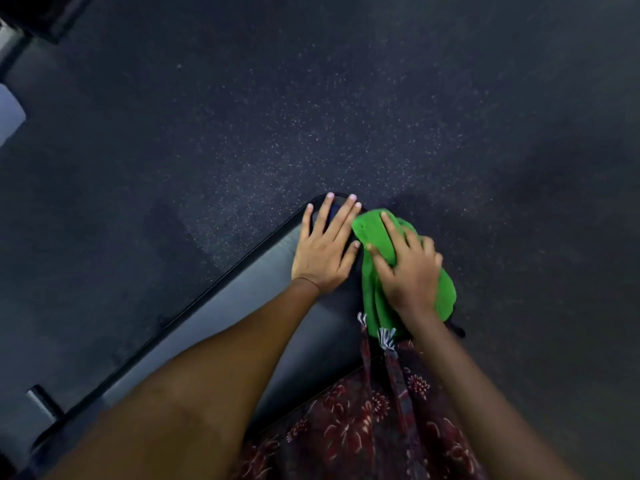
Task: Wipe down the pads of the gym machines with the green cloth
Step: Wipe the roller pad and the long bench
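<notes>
A long black padded bench [263, 299] runs from the lower left up to the middle of the view. My left hand [325, 244] lies flat on the pad's far end, fingers spread and straight. Beside it, the green cloth [372, 237] is bunched over the pad's right edge and hangs down its side. My right hand [408, 268] presses on top of the cloth, fingers curved over it and gripping its folds. The pad under the cloth is hidden.
Dark speckled rubber floor [311, 116] surrounds the bench. A metal frame part [43, 401] sticks out at the lower left. A pale object [8, 116] sits at the left edge. My dark red patterned garment [381, 420] hangs beside the bench.
</notes>
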### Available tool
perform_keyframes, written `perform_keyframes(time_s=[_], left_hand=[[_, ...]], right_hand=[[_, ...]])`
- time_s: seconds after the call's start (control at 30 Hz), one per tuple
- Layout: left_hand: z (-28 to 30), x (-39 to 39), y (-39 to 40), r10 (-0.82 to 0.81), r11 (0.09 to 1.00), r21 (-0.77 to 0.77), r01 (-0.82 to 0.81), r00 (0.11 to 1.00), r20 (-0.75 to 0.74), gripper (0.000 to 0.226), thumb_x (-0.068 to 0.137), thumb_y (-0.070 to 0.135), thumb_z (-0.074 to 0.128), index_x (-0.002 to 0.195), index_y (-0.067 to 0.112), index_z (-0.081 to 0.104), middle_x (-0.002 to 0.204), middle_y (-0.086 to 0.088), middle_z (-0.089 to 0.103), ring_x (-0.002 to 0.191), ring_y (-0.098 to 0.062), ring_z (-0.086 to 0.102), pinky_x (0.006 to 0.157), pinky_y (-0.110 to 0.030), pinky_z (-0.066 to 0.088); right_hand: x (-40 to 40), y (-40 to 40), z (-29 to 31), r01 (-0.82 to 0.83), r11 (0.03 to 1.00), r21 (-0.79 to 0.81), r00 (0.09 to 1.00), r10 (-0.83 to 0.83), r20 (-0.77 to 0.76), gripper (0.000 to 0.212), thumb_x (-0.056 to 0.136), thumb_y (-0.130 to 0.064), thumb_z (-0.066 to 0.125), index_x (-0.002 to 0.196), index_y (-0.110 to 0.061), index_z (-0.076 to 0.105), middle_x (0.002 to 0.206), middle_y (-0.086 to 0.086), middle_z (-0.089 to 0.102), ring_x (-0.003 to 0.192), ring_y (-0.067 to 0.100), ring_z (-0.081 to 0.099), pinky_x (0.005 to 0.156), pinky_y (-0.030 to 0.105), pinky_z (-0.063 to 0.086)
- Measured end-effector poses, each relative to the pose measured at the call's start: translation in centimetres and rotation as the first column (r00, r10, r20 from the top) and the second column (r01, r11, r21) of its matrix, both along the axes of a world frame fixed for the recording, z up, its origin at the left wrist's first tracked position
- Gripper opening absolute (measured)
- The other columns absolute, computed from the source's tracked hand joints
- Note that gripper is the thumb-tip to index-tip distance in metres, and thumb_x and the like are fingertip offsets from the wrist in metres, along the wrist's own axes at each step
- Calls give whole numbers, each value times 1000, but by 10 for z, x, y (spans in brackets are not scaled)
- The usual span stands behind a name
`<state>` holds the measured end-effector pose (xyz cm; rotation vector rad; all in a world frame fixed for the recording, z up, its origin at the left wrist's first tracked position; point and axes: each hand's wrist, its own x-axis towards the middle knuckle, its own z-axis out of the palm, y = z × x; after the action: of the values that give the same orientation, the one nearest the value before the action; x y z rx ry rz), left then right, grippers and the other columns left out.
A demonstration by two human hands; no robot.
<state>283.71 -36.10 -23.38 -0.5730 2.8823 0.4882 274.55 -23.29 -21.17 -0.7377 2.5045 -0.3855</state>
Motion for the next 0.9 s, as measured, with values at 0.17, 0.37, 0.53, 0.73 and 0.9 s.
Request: perform_keyframes(time_s=[0.17,0.37,0.53,0.73,0.9], left_hand=[[1,0,2,-6,999,-39,7,1000,30,56,95,34,30,138,2,43,145,-11,44,141,-33,19,113,-54,12],[0,0,1,9,999,-50,-7,1000,22,59,94,37,31,147,10,30,154,-4,30,144,-29,15,115,-50,9],[3,1,2,9,999,-31,-8,1000,23,59,95,38,30,146,9,33,154,-4,32,143,-29,15,115,-50,9],[3,0,4,24,998,-56,-25,1000,-12,57,96,37,29,143,6,39,154,-7,32,143,-31,21,114,-52,14],[-5,3,4,67,988,-136,-73,997,-47,60,93,40,28,148,16,32,155,-9,27,144,-29,21,115,-50,9]], right_hand=[[-27,-26,-6,-30,996,-88,977,48,206,56,94,-55,41,146,-37,31,138,-2,51,115,28,45,93,42,33],[-1,49,-9,2,991,-134,990,17,139,62,87,-61,35,143,-34,38,125,1,60,100,31,52,80,43,42],[-12,17,-10,-68,997,-44,995,72,73,63,88,-63,34,145,-37,33,131,5,55,108,33,50,85,44,38],[-13,-6,-10,-119,993,-7,993,119,-8,61,93,-60,37,148,-38,25,135,2,51,111,29,47,88,44,37],[15,28,-13,-205,979,10,950,201,-238,61,89,-59,32,144,-32,38,128,9,56,94,34,54,73,43,43]])
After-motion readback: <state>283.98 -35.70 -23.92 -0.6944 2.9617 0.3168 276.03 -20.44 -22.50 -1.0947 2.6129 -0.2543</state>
